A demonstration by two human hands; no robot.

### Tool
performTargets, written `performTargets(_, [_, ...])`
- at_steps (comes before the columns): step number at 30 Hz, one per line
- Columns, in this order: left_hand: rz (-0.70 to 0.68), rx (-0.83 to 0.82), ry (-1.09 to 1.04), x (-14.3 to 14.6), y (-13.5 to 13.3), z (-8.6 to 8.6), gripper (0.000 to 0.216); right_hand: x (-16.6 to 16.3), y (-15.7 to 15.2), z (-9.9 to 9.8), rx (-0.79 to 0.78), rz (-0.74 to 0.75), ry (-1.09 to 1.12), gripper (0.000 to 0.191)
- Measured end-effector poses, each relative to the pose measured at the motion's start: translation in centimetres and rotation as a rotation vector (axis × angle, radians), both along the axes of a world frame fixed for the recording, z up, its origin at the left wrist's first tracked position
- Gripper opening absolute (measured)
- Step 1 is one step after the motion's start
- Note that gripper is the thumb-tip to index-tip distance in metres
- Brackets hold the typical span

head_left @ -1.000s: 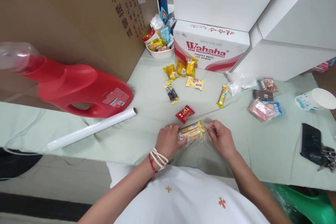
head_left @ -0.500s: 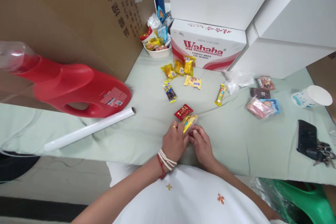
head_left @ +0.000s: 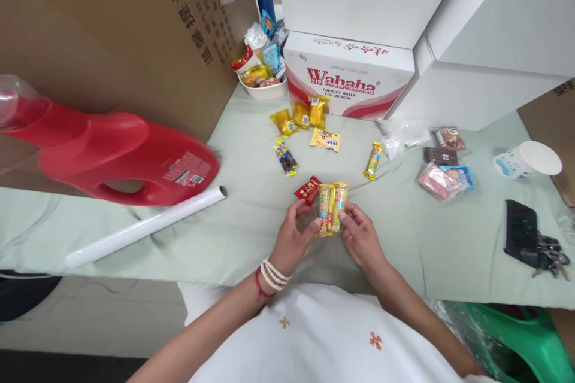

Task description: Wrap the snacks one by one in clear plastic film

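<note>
Two yellow snack bars (head_left: 331, 208) stand side by side, upright, between my hands just above the pale green tablecloth (head_left: 242, 215). My left hand (head_left: 293, 238) pinches their left lower edge; a bead bracelet is on that wrist. My right hand (head_left: 362, 237) grips their right side. A small red snack packet (head_left: 306, 190) lies just behind the bars, touching them on the left.
More wrapped snacks lie farther back: yellow packets (head_left: 300, 116), a striped bar (head_left: 372, 161), pink and brown packs (head_left: 442, 176). A red detergent jug (head_left: 112, 152) and white roll (head_left: 144, 226) lie left. A Wahaha box (head_left: 348, 78), paper cup (head_left: 527, 160), black phone with keys (head_left: 521, 230) sit right.
The bars lay crosswise between my spread hands; my hands came together and turned them upright, side by side. The camera view shifted slightly.
</note>
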State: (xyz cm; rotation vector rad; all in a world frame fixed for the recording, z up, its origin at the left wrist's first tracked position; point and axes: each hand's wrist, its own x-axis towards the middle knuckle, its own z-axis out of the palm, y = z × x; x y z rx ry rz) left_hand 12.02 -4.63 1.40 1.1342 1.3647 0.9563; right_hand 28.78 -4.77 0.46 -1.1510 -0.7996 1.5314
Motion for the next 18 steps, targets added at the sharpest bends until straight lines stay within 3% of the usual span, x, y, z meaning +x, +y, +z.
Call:
performTargets(3, [-0.119,-0.165,-0.231,0.0,0.5,-0.2,0.055,0.0,-0.4,0.0,0.018,0.094,-0.048,0.032])
performTargets(9, [-0.105,-0.252,-0.243,0.8,0.0,-0.8,0.051,0.8,-1.5,0.1,0.096,0.198,-0.151,0.039])
performTargets(13, [-0.101,-0.309,-0.33,1.3,0.2,-0.2,0.063,3.1,-1.3,0.4,0.053,0.198,-0.196,0.037])
performTargets(15, [-0.09,-0.289,-0.3,0.5,0.3,0.4,0.065,6.3,-0.1,1.0,0.06,0.108,-0.295,0.037])
performTargets(18, [-0.067,-0.22,-0.126,-2.9,-0.3,0.3,0.055,14.2,3.8,2.6,0.1,-0.221,-0.608,0.04])
